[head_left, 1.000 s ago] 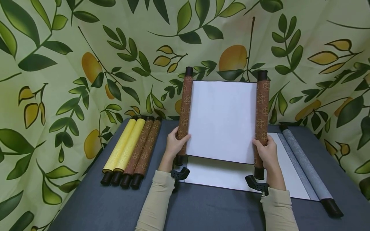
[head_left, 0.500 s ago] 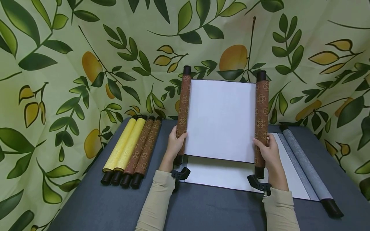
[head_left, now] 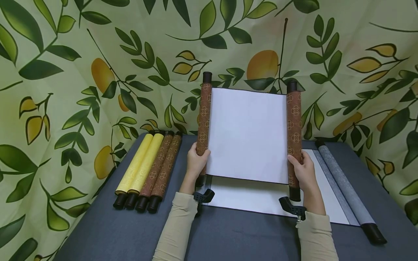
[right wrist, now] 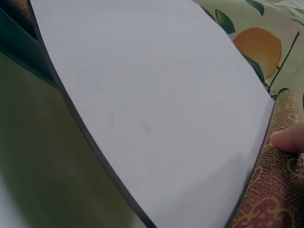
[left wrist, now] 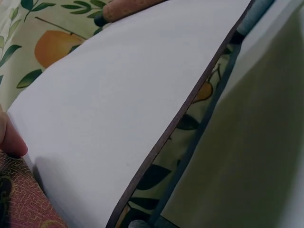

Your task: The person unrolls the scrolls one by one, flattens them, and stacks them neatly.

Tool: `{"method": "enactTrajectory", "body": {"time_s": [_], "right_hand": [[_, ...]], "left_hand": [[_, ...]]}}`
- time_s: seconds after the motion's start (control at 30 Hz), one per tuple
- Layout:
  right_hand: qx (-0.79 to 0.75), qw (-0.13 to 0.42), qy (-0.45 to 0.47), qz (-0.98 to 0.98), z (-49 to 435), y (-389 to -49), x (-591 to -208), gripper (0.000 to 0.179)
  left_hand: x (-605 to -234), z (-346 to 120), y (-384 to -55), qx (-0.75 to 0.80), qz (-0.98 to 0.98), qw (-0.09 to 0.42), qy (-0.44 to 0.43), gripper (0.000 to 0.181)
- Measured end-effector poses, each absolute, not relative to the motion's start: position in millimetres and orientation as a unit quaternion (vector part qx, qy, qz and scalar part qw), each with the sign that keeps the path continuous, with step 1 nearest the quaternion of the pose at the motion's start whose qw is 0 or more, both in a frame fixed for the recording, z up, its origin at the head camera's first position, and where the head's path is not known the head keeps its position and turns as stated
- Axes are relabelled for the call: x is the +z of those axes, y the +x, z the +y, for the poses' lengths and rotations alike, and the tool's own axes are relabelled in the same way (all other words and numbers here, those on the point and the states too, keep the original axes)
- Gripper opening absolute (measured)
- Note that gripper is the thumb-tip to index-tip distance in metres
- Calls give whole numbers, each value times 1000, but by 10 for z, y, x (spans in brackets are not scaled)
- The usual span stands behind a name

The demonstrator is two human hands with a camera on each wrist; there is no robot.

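Note:
A brown patterned scroll with black end knobs is held up, partly unrolled, its blank white sheet (head_left: 248,134) stretched between two rolls. My left hand (head_left: 196,161) grips the lower part of the left roll (head_left: 204,116), thumb on the front. On the other side my right hand (head_left: 303,170) holds the right roll (head_left: 294,123) the same way. In the left wrist view a thumb (left wrist: 12,140) lies at the sheet's edge beside the brocade roll (left wrist: 26,199). A thumb (right wrist: 289,138) presses the brocade (right wrist: 266,194) in the right wrist view.
Behind the raised scroll, another white sheet (head_left: 248,194) lies open on the dark blue tablecloth (head_left: 114,235), with its grey-blue roll (head_left: 346,185) at right. Two yellow scrolls (head_left: 137,163) and two brown scrolls (head_left: 167,165) lie side by side at left. A leaf-printed curtain (head_left: 130,72) hangs behind.
The left roll has shifted slightly left and up with my left hand, so a bit more white sheet shows between the rolls. My right hand has barely moved.

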State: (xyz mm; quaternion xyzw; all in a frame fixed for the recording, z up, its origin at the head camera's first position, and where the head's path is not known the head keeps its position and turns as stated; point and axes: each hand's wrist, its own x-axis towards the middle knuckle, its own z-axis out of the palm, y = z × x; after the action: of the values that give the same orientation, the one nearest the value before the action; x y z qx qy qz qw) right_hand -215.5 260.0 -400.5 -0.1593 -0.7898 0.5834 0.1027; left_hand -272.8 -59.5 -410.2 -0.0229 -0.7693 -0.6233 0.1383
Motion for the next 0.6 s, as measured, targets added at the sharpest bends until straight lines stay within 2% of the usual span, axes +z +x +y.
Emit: {"method": "enactTrajectory", "body": {"time_s": [0.2, 0.37, 0.6], "right_hand": [[591, 106, -149, -786, 2611, -2170, -4021, 58], [577, 113, -166, -792, 2616, -2179, -4035, 58], [552, 123, -187, -803, 2621, -2159, -4047, 73]], "left_hand": [[-4110, -607, -2734, -620, -769, 153, -23, 40], [-4124, -615, -2735, -614, -775, 145, -17, 42], [-4131, -617, -2734, -605, -787, 124, -14, 54]]}}
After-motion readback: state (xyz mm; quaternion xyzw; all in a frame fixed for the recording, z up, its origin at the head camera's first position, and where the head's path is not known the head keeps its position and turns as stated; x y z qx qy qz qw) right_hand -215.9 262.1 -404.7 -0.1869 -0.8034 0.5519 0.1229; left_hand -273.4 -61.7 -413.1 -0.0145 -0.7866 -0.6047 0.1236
